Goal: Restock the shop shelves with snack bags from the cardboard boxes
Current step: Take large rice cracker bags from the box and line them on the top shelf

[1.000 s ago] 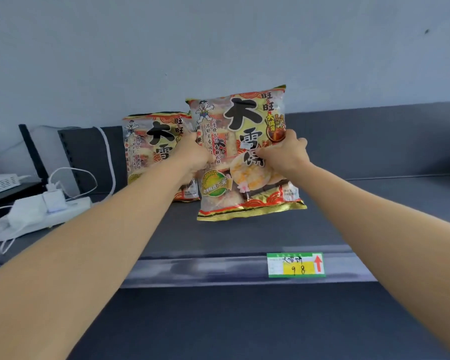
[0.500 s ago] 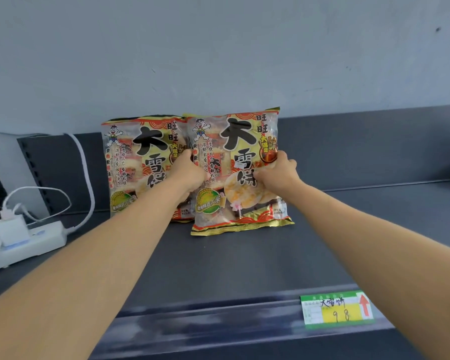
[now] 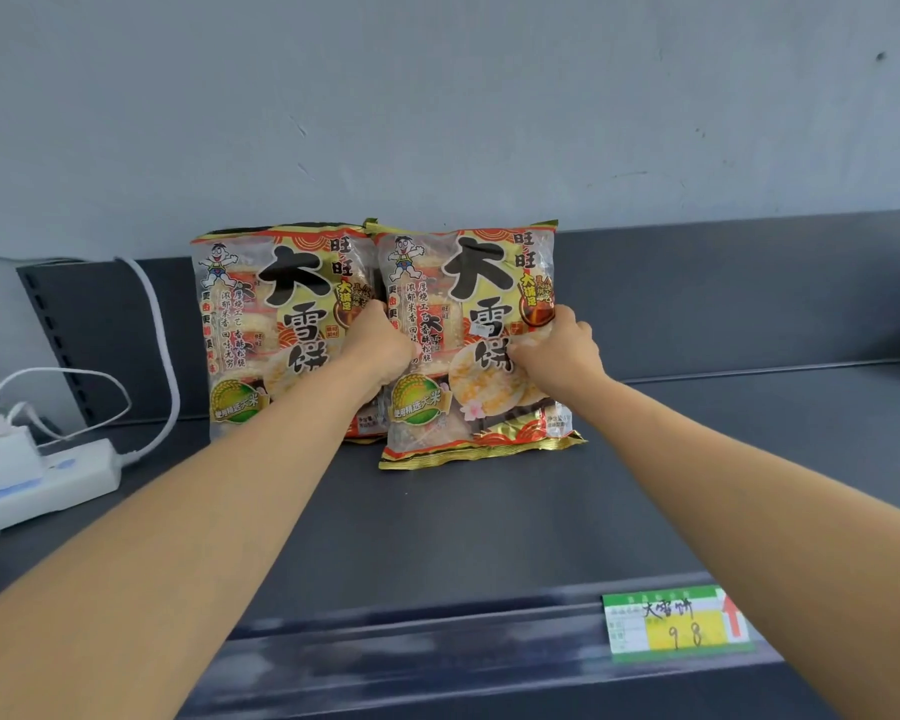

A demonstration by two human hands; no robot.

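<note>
Two hands, left hand [image 3: 380, 343] and right hand [image 3: 557, 350], clasp a glossy red-and-gold rice-cracker bag [image 3: 476, 345] at frame centre, standing it upright beside its twin bag [image 3: 276, 324] on the dark grey shelf [image 3: 489, 522].

Soft even daylight, faint shadows, wide-angle bowing at edges

Dark shelf [image 3: 489, 537] — two snack bags [image 3: 468, 345], power strip [image 3: 48, 480].

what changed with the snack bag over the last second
Both hands, left hand and right hand, carried the right bag back and down; its bottom edge now rests on the shelf, beside the left bag. Both hands still grip it. The left bag, power strip and price tag stayed put.
</note>
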